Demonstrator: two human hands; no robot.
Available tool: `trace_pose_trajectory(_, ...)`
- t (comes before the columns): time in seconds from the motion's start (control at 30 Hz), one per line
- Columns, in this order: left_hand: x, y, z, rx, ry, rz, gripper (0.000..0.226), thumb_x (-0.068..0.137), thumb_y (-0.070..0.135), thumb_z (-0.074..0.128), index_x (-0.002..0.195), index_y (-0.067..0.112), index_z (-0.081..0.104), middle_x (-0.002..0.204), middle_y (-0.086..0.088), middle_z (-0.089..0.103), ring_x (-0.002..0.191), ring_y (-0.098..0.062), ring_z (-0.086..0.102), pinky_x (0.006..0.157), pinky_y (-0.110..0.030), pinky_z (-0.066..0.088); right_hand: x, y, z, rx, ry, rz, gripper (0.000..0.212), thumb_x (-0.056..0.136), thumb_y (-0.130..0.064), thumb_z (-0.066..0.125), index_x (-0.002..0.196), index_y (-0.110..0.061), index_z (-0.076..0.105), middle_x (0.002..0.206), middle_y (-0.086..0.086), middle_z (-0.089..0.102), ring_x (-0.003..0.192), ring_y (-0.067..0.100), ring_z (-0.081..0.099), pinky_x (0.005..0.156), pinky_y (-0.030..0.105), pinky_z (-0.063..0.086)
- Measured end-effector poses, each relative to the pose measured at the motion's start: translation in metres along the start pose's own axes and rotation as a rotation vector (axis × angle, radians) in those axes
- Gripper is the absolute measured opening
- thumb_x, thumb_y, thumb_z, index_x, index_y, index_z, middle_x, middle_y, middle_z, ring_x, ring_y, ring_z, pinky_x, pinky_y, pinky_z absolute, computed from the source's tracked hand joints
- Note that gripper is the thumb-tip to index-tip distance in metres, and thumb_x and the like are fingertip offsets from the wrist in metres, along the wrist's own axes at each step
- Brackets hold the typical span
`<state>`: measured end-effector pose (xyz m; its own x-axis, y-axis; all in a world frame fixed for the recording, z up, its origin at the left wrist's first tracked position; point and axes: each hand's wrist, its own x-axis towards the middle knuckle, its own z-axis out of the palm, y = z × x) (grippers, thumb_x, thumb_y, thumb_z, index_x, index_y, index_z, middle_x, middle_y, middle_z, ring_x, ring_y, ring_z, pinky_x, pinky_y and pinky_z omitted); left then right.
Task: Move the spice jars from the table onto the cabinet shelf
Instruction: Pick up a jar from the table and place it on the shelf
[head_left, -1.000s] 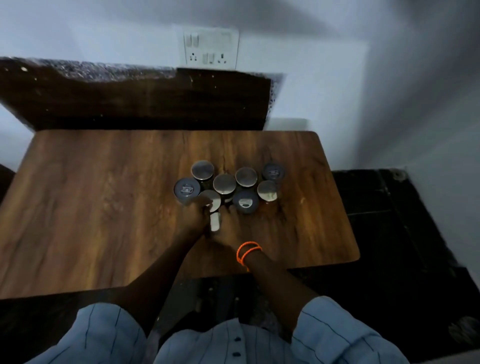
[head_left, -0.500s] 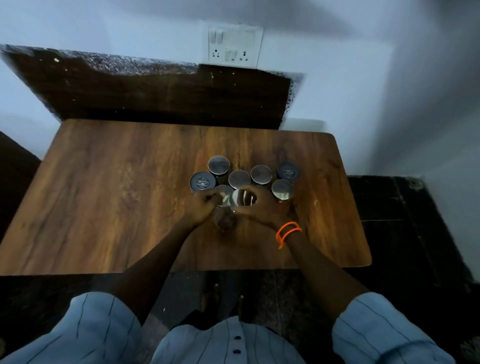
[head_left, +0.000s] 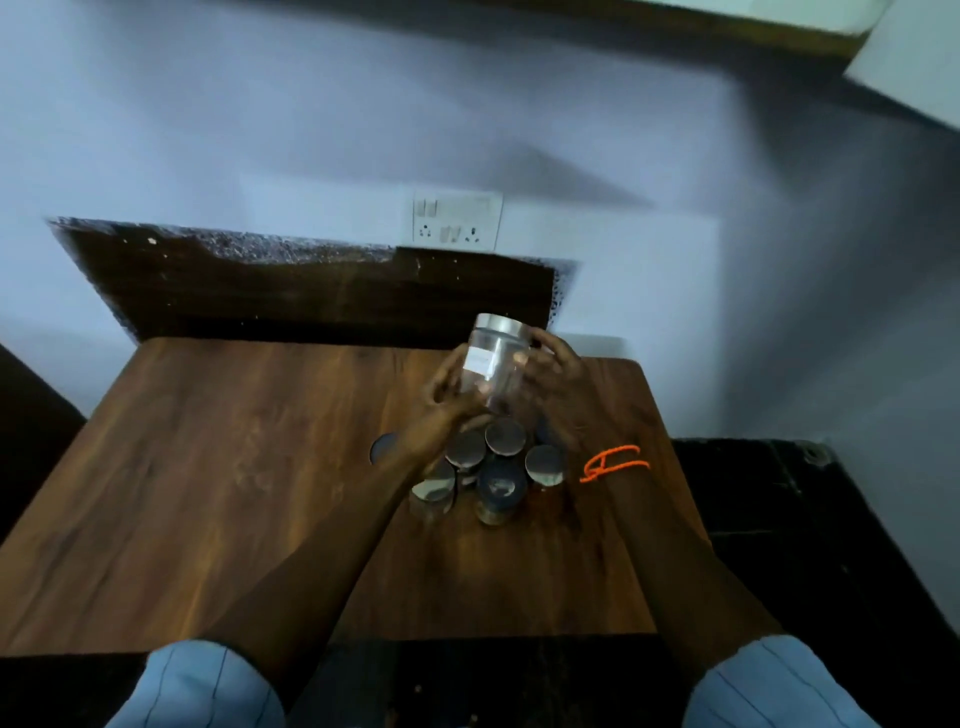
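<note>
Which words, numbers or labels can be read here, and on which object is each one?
No text can be read.
White label on the lifted jar: blurred, unreadable.
Marks on the dark lid of a jar on the table: too small.
Wall socket plate: no lettering visible.

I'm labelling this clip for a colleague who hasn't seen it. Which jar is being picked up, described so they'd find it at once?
On the wooden table below the wall socket, lidded jars stand clustered. Above that cluster, the left hand and right hand hold one clear jar. It alone is raised, showing its see-through side, white label and silver lid.
</note>
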<state>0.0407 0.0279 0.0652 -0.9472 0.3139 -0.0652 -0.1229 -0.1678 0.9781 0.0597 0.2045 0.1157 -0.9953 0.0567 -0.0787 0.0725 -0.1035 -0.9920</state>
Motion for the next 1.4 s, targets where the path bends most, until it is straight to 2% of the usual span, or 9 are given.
trace_pose_trajectory(0.1,0.006,0.030,0.010,0.179,0.018,0.178,0.075,0.087,0.015,0.081,0.152,0.024,0.046,0.142,0.001,0.060,0.128,-0.013,0.060,0.098,-0.032,0.057,0.002,-0.024,-0.003,0.082,0.031,-0.020,0.045,0.097,0.006,0.057,0.131,-0.022,0.050,0.112,0.001,0.065,0.096,0.009,0.070,0.076,0.021,0.062)
trace_pose_trajectory(0.17,0.008,0.046,0.013,0.115,-0.019,0.197,0.066,0.090,0.022,0.079,0.148,0.031,0.049,0.143,0.001,0.061,0.131,-0.017,0.059,0.106,-0.044,0.053,0.005,-0.035,-0.005,0.149,0.077,-0.055,0.048,0.091,0.003,0.067,0.130,-0.024,0.057,0.118,0.008,0.068,0.111,0.026,0.067,0.085,0.035,0.062)
trace_pose_trajectory(0.23,0.008,0.062,0.016,0.052,-0.107,0.198,0.061,0.094,0.028,0.074,0.149,0.033,0.049,0.146,-0.002,0.059,0.135,-0.026,0.057,0.108,-0.057,0.047,0.007,-0.048,-0.011,0.217,0.083,-0.101,0.057,0.083,-0.003,0.077,0.134,-0.021,0.060,0.124,0.013,0.069,0.116,0.031,0.066,0.085,0.040,0.061)
trace_pose_trajectory(0.37,0.010,0.094,0.028,-0.042,-0.125,0.245,0.066,0.090,0.019,0.075,0.150,0.023,0.050,0.144,-0.006,0.061,0.133,-0.030,0.058,0.105,-0.063,0.048,0.001,-0.082,-0.016,0.204,0.074,-0.209,0.076,0.075,-0.007,0.080,0.145,-0.017,0.051,0.133,0.020,0.065,0.116,0.029,0.067,0.082,0.036,0.061)
trace_pose_trajectory(0.67,0.001,0.159,0.050,-0.091,-0.092,0.439,0.071,0.078,0.031,0.078,0.145,0.022,0.055,0.139,-0.006,0.065,0.129,-0.028,0.063,0.103,-0.061,0.050,-0.011,-0.161,-0.028,0.127,-0.054,-0.454,0.083,0.074,0.017,0.073,0.145,-0.020,0.052,0.125,0.011,0.070,0.118,0.030,0.068,0.092,0.043,0.059)
trace_pose_trajectory(0.9,0.010,0.208,0.063,-0.124,-0.153,0.549,0.088,0.076,0.048,0.085,0.147,0.011,0.051,0.137,-0.010,0.066,0.128,-0.032,0.063,0.105,-0.055,0.051,-0.014,-0.217,-0.023,0.107,-0.043,-0.633,0.086,0.066,0.005,0.088,0.141,-0.023,0.056,0.123,0.007,0.070,0.116,0.031,0.068,0.093,0.047,0.060)
trace_pose_trajectory(1.07,0.023,0.232,0.076,-0.172,-0.255,0.600,0.094,0.073,0.049,0.087,0.147,0.005,0.050,0.132,-0.012,0.069,0.123,-0.035,0.065,0.099,-0.053,0.055,-0.019,-0.244,-0.026,0.123,-0.029,-0.710,0.095,0.053,-0.031,0.100,0.138,-0.026,0.058,0.124,0.007,0.070,0.116,0.031,0.069,0.088,0.042,0.060)
trace_pose_trajectory(1.23,0.040,0.241,0.097,-0.160,-0.298,0.654,0.095,0.075,0.051,0.085,0.147,0.000,0.050,0.132,-0.014,0.069,0.124,-0.038,0.064,0.099,-0.059,0.053,-0.019,-0.260,-0.043,0.101,-0.004,-0.772,0.094,0.053,-0.032,0.101,0.137,-0.028,0.060,0.120,0.007,0.069,0.111,0.030,0.069,0.085,0.042,0.060)
trace_pose_trajectory(1.4,0.062,0.244,0.128,-0.153,-0.272,0.698,0.088,0.076,0.050,0.083,0.145,0.005,0.053,0.130,-0.009,0.071,0.122,-0.033,0.067,0.095,-0.049,0.058,-0.007,-0.273,-0.072,0.087,0.005,-0.793,0.094,0.058,-0.027,0.099,0.142,-0.022,0.055,0.126,0.008,0.066,0.117,0.031,0.067,0.090,0.044,0.058)
